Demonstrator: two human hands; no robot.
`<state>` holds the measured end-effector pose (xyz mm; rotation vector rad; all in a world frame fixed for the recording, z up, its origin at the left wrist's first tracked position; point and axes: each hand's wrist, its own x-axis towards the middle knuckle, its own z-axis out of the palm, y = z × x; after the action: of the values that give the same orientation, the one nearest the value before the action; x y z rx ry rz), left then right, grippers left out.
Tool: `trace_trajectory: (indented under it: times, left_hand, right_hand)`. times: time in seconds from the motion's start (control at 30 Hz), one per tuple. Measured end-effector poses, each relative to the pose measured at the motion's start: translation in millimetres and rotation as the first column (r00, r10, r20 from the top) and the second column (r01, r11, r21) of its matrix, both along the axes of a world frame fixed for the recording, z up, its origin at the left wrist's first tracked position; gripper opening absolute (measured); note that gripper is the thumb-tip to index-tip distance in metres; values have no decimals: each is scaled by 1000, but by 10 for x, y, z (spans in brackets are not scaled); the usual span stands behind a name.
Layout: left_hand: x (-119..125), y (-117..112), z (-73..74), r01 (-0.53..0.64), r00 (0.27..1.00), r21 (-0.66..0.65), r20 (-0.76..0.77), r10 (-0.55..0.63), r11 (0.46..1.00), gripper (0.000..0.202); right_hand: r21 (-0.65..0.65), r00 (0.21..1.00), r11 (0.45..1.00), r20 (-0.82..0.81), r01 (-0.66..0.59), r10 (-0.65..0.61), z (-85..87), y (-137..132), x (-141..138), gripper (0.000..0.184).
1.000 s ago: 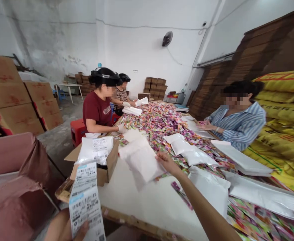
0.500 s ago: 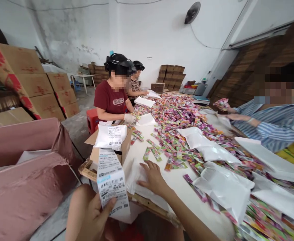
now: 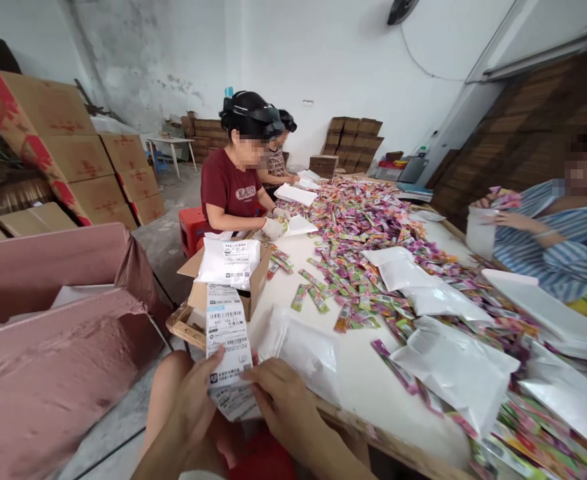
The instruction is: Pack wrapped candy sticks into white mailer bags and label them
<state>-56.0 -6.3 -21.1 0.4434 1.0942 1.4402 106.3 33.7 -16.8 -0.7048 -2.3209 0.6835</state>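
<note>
Left hand (image 3: pixel 191 400) gripped the label strip (image 3: pixel 228 333) by its left edge, right hand (image 3: pixel 286 400) pinched its right edge. Strip ran up from between the hands toward the open carton (image 3: pixel 259 283); white pouch (image 3: pixel 303 350) lay on the table (image 3: pixel 378 387) just beyond the right hand.

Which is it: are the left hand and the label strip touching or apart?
Touching. In the head view, the left hand has its thumb laid over the left edge of the label strip.
</note>
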Motion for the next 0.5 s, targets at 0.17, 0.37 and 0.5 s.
trace_trajectory:
  times: [0.17, 0.37, 0.5]
  left_hand:
    - [-312, 59, -45, -277, 958, -61, 53, 281, 959, 30]
    - [-472, -223, -109, -173, 978, -113, 98, 184, 978, 41]
    - [-322, -549, -34, -6, 981, -116, 193, 29, 993, 40]
  right_hand:
    - [-145, 951, 989, -308, -36, -11, 556, 17, 234, 11]
    - [-270, 726, 759, -231, 592, -648, 195, 990, 447, 21]
    - [-117, 752, 747, -1, 655, -659, -422, 1234, 332, 32]
